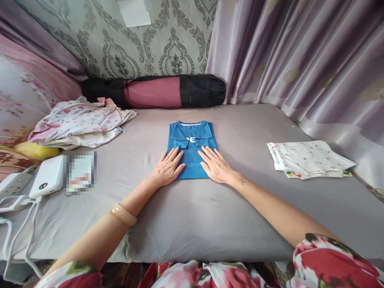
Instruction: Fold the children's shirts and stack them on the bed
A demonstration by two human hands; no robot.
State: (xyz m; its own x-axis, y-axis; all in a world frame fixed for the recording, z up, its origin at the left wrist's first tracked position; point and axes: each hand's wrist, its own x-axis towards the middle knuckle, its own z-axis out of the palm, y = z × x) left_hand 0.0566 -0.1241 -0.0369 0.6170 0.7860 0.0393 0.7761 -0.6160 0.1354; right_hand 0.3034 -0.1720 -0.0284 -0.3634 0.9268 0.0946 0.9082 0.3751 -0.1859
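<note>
- Head view, surface: a grey sheet [192, 224], faintly creased, spreads across the middle and lower frame.
- At the centre, a folded blue shirt [192, 157] lies flat on it, collar toward the top of the frame.
- The left hand [168, 170] and right hand [218, 167] lie palm down on the shirt's left and right sides, fingers extended, gripping nothing.
- Left side: rumpled printed clothes [81, 120], with a white power bank [51, 176] below them.
- Right side: folded white cloth [309, 156].
- Top: patterned wallpaper [150, 56], a black-and-pink roll bag [153, 92] before it, and lilac curtains [264, 48] upper right.
</note>
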